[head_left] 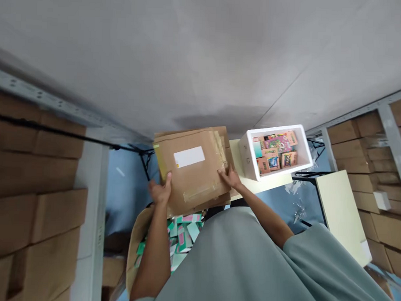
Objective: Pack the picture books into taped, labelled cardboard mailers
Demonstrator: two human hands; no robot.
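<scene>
A stack of flattened cardboard boxes [193, 181] lies in front of me, its top piece bearing a white label and strips of clear tape. My left hand [161, 192] is at the stack's lower left edge, thumb on top and the other fingers partly hidden. At the right edge, my right hand [231, 177] grips the cardboard, with fingertips on the upper face. Beneath the stack's near side is an open carton [135, 245] full of small green, white and pink boxes [184, 237].
To the right, a white foam box [252, 161] with several colourful packets stands on a pale tabletop [274, 184]. Another pale board [341, 217] is farther right. Shelves of brown cartons [53, 215] flank both sides. Plastic scraps [299, 211] lie on the blue floor. A grey wall rises ahead.
</scene>
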